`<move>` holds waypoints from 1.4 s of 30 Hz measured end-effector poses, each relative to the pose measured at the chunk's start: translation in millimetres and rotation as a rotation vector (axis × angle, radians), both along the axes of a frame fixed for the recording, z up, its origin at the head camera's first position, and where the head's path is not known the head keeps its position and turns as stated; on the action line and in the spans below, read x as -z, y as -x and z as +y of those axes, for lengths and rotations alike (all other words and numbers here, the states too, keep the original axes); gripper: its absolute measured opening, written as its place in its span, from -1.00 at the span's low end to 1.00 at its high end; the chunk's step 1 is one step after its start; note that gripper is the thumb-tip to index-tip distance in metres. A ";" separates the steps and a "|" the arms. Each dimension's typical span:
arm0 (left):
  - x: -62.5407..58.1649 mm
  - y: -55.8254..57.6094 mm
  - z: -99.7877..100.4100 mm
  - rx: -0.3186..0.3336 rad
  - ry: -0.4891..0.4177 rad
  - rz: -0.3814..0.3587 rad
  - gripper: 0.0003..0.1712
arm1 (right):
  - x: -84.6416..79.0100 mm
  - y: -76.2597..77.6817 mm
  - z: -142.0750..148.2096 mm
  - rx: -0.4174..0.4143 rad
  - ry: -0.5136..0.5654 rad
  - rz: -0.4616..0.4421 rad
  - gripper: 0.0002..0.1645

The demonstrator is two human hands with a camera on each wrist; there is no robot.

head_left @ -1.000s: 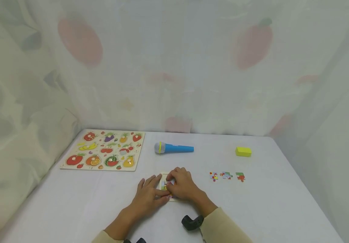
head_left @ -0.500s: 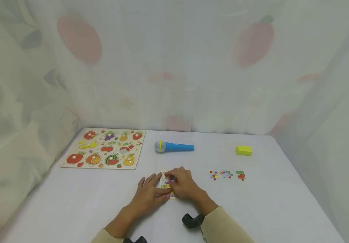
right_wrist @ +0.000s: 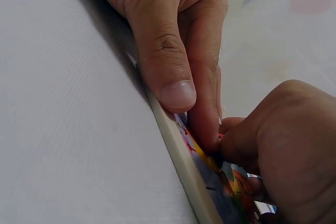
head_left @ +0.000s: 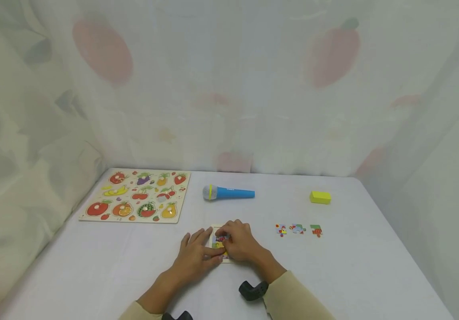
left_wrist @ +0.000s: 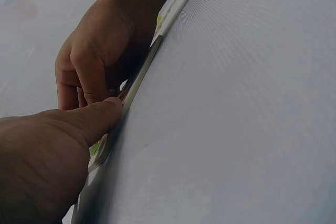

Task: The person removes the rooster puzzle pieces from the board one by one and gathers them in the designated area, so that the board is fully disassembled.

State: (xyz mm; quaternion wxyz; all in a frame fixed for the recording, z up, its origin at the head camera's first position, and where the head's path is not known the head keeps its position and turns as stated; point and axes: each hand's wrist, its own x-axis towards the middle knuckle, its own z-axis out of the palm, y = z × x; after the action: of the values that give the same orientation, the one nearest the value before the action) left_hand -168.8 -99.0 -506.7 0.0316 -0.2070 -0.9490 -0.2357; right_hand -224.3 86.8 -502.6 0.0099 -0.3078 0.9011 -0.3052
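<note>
A small jigsaw puzzle board with a pale frame and a colourful picture lies on the table, partly covered by both hands. My left hand lies at its left side with fingers spread. The left thumb and index finger rest on the near part of the board. My right hand is over the right side, its thumb and bent index finger at a puzzle piece in the picture. The fingers hide most of that piece. In the left wrist view the right hand's fingers point down onto the board.
Several loose items surround the hands: a wooden fruit peg puzzle at the back left, a blue toy microphone behind the board, and a yellow block at the back right. Three loose puzzle pieces lie in a row to the right.
The right thumb and index finger have shifted slightly apart, and more of the printed picture shows between them. My left hand has stayed in place. The loose pieces have not moved.
</note>
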 end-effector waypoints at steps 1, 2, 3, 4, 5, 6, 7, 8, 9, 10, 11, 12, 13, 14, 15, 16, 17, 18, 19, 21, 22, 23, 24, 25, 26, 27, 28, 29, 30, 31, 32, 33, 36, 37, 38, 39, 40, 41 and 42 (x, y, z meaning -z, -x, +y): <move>-0.3 -0.2 0.0 0.000 -0.003 -0.002 -0.70 | 0.2 -0.1 0.2 -0.002 0.008 0.000 -0.74; -0.6 -0.3 -0.1 0.000 -0.005 -0.002 -0.70 | 0.5 0.1 0.4 -0.006 0.015 0.002 -0.73; -0.8 -0.5 -0.2 0.001 -0.005 -0.002 -0.70 | 0.6 0.0 0.7 -0.009 0.018 0.004 -0.72; -0.9 -0.5 -0.3 0.001 -0.003 0.001 -0.70 | 0.3 -0.1 0.9 -0.013 0.021 0.004 -0.70; -1.0 -0.6 -0.4 0.001 -0.002 0.003 -0.70 | 0.2 -0.2 1.0 -0.016 0.021 0.007 -0.68; -1.2 -0.7 -0.6 0.001 -0.002 0.004 -0.70 | -0.1 -0.2 1.1 -0.020 0.019 0.007 -0.67; -1.1 -0.7 -0.7 0.002 -0.001 0.006 -0.70 | -0.1 0.0 1.1 -0.023 0.014 0.008 -0.66; -1.0 -0.6 -0.8 0.003 0.001 0.007 -0.70 | -0.5 0.0 1.0 -0.024 0.007 0.007 -0.65; -1.1 -0.5 -0.9 0.003 0.001 0.008 -0.70 | -0.8 0.0 0.7 -0.023 -0.001 0.005 -0.66; -1.0 -0.6 -0.9 0.004 0.000 0.008 -0.70 | -1.1 0.0 0.4 -0.022 -0.005 0.001 -0.66; -1.1 -0.7 -0.9 0.004 -0.002 0.006 -0.70 | -1.3 0.0 0.1 -0.017 -0.010 -0.004 -0.68; -1.2 -0.7 -0.8 0.005 -0.002 0.004 -0.70 | -1.2 0.2 -0.2 -0.012 -0.013 -0.011 -0.69; -1.1 -0.8 -0.8 0.004 0.000 0.005 -0.70 | -1.4 0.0 -0.5 -0.005 -0.013 -0.018 -0.70; -0.9 -0.8 -0.8 0.004 -0.001 0.004 -0.70 | -1.7 -0.3 -0.8 0.004 -0.010 -0.027 -0.71; -0.7 -0.9 -0.7 0.004 -0.001 0.002 -0.70 | -1.4 -0.4 -0.9 0.010 -0.002 -0.032 -0.71; -0.5 -0.9 -0.6 0.003 -0.001 0.001 -0.70 | -1.5 -0.6 -1.1 0.015 0.009 -0.035 -0.72; -0.2 -0.9 -0.6 0.003 -0.001 0.001 -0.70 | -0.9 -0.6 -1.2 0.018 0.021 -0.035 -0.73; -0.2 -0.9 -0.6 0.003 -0.001 0.001 -0.70 | -0.5 -0.5 -1.2 0.020 0.034 -0.031 -0.75; 0.0 -0.8 -0.6 0.003 -0.003 0.002 -0.70 | -0.1 -0.7 -1.3 0.021 0.045 -0.022 -0.76; 0.0 -0.9 -0.7 0.003 -0.006 0.003 -0.70 | 1.5 -0.2 -1.2 0.019 0.070 0.002 -0.78; -0.1 -0.8 -0.7 0.004 -0.007 0.005 -0.70 | 1.9 -0.2 -1.2 0.020 0.079 0.013 -0.80; -0.1 -0.7 -0.8 0.005 -0.008 0.007 -0.70 | 2.6 0.0 -1.1 0.021 0.084 0.024 -0.81; 0.0 -0.6 -0.8 0.005 -0.008 0.008 -0.70 | 2.7 -0.1 -1.1 0.021 0.086 0.033 -0.82; 0.2 -0.5 -0.8 0.006 -0.008 0.009 -0.70 | 2.8 0.1 -1.0 0.021 0.089 0.040 -0.82; 0.4 -0.4 -0.8 0.007 -0.008 0.011 -0.71 | 3.0 0.1 -1.0 0.022 0.090 0.042 -0.82; 0.7 -0.2 -0.8 0.007 -0.007 0.013 -0.71 | 2.9 0.2 -1.0 0.023 0.089 0.041 -0.83; 1.0 0.0 -0.7 0.007 -0.006 0.014 -0.71 | 2.9 0.3 -1.0 0.021 0.093 0.041 -0.82; 1.2 0.1 -0.7 0.007 -0.006 0.014 -0.70 | 3.0 0.5 -0.8 0.018 0.097 0.039 -0.82; 1.4 0.1 -0.6 0.006 -0.007 0.012 -0.70 | 3.1 0.5 -0.6 0.016 0.101 0.036 -0.81; 1.4 0.1 -0.5 0.006 -0.008 0.010 -0.70 | 3.4 0.6 -0.3 0.012 0.107 0.036 -0.81; 1.4 0.1 -0.4 0.006 -0.008 0.008 -0.70 | 3.6 0.7 0.1 0.007 0.116 0.036 -0.81; 1.5 0.0 -0.4 0.004 -0.009 0.005 -0.70 | 3.9 0.8 0.5 0.002 0.125 0.036 -0.81; 1.4 -0.3 -0.3 0.003 -0.009 -0.003 -0.70 | 3.8 0.4 1.9 -0.010 0.150 0.038 -0.81; 1.3 -0.5 -0.3 0.001 -0.010 -0.005 -0.70 | 3.7 0.3 2.3 -0.014 0.159 0.038 -0.81; 1.2 -0.7 -0.4 0.000 -0.012 -0.006 -0.70 | 3.6 0.1 2.6 -0.017 0.165 0.037 -0.81; 1.1 -0.7 -0.5 0.000 -0.014 -0.006 -0.70 | 3.8 0.1 3.0 -0.019 0.171 0.035 -0.81; 1.1 -0.8 -0.5 0.000 -0.015 -0.005 -0.70 | 3.6 0.1 3.2 -0.023 0.178 0.036 -0.81; 1.1 -0.8 -0.7 0.000 -0.018 -0.005 -0.70 | 3.9 0.2 3.4 -0.024 0.182 0.038 -0.81; 1.1 -0.8 -0.8 0.000 -0.019 -0.003 -0.70 | 4.1 0.4 3.5 -0.026 0.184 0.040 -0.81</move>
State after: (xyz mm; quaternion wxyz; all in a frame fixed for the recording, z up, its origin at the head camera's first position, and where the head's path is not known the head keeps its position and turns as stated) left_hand -168.0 -99.8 -507.8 0.0320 -0.2064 -0.9468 -0.2450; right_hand -224.7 90.3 -506.7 -0.0326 -0.3253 0.8652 -0.3802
